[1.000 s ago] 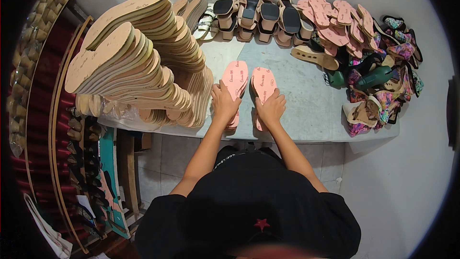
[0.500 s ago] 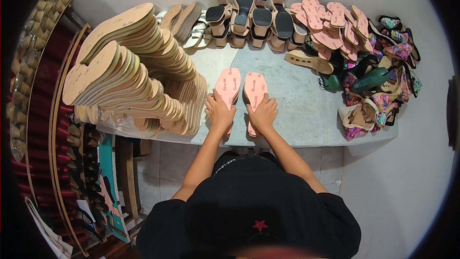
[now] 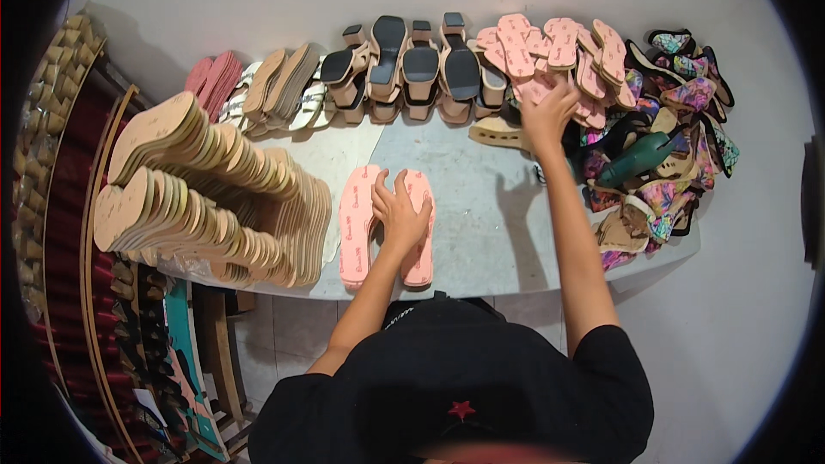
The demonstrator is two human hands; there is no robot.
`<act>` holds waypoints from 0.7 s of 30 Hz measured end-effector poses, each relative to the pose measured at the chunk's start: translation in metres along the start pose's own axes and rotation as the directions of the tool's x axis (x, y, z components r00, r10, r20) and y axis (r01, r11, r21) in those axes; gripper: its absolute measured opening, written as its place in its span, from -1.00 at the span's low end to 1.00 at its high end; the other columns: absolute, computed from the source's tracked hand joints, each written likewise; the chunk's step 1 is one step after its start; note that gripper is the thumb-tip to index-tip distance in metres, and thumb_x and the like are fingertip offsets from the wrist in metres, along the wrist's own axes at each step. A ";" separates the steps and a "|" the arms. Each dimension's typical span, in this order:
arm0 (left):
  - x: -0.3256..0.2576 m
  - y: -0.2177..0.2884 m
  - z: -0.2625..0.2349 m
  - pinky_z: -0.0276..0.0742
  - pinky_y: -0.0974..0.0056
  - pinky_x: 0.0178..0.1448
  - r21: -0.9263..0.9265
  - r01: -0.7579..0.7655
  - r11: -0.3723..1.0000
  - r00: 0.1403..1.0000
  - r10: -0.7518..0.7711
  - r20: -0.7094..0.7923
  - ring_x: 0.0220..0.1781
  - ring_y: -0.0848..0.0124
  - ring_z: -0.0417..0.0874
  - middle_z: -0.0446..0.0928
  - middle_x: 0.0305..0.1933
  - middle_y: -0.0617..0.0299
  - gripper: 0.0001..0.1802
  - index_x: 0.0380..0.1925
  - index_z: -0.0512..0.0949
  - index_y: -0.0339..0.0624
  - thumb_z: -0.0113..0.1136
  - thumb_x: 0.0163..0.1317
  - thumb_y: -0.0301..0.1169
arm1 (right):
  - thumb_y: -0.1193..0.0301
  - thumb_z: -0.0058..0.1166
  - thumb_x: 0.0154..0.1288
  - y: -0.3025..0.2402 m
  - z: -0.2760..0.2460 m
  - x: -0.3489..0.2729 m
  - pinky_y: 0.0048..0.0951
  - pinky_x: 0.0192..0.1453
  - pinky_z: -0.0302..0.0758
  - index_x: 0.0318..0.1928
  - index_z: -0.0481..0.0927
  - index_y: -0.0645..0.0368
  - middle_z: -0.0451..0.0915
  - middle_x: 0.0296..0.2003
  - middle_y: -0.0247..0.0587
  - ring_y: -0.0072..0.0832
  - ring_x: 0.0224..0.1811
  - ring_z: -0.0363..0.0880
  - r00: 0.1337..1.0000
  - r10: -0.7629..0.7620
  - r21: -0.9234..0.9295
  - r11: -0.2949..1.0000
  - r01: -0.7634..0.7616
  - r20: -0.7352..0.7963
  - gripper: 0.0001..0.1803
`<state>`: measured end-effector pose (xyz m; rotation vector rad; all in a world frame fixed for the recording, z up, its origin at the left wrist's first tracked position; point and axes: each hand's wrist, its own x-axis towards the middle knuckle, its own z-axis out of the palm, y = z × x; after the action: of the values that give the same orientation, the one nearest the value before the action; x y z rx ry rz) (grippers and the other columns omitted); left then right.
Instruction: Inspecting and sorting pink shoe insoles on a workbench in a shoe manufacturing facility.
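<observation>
Indoors, on the table (image 3: pixel 481 245) by grey walls (image 3: pixel 722 309), left fingers (image 3: pixel 382 195) spread over insoles (image 3: pixel 353 241), right fingers' (image 3: pixel 566 96) grip unclear.

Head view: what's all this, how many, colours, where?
Loose insoles: many, pink, back right
Insole stacks: two, pink, front middle
Sole stacks: several, beige, left
Upturned heeled sandals: several, beige, back middle
Strappy sandals: several, white, back left
Flat sole stacks: two, brown, back left
Patterned footwear: many, multicoloured, right
Shoe form: at least one, green, right
Table: one, pale, centre
Curtain: one, maroon, far left
Shirt: one, black, bottom
Left hand: one, bare, over insole stacks
Right hand: one, bare, at loose insoles
</observation>
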<state>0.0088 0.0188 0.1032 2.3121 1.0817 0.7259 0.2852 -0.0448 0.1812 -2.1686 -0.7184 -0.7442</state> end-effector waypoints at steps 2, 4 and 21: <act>0.003 0.011 0.008 -0.06 -0.12 0.23 -0.037 -0.024 0.999 1.000 0.025 0.007 0.25 -0.07 -0.06 -0.06 0.22 -0.12 -0.28 0.12 0.22 -0.16 0.23 -0.10 -0.26 | 0.21 0.18 -0.02 0.029 0.003 0.058 -0.08 0.17 0.15 0.05 0.18 0.42 0.15 -0.02 0.27 0.07 0.06 0.12 0.995 0.018 -0.069 0.997 -0.025 -0.102 -0.27; 0.004 0.015 0.013 -0.07 -0.16 0.21 -0.071 -0.047 0.996 0.999 0.048 0.017 0.26 -0.07 -0.07 -0.06 0.23 -0.12 -0.30 0.11 0.22 -0.18 0.22 -0.09 -0.29 | 0.21 0.15 0.00 0.040 0.010 0.096 -0.07 0.14 0.22 0.03 0.18 0.47 0.30 -0.11 0.36 0.11 0.01 0.26 0.978 0.204 -0.135 0.969 -0.208 -0.044 -0.28; 0.121 0.122 0.069 0.44 0.49 -0.28 -0.900 0.435 0.013 0.899 0.056 0.435 -0.35 0.58 0.52 0.50 -0.25 0.27 -0.71 -0.14 0.30 -0.25 0.07 0.24 -0.33 | 0.45 0.02 0.07 0.027 -0.033 -0.020 -0.46 -0.32 0.39 -0.13 0.42 0.26 0.51 -0.40 -0.13 -0.44 -0.46 0.43 0.829 -0.175 0.611 0.757 -0.232 0.532 -0.69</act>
<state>0.1845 0.0324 0.1587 0.8597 0.3426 0.5709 0.2806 -0.0917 0.1743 -1.6952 -1.0490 0.2182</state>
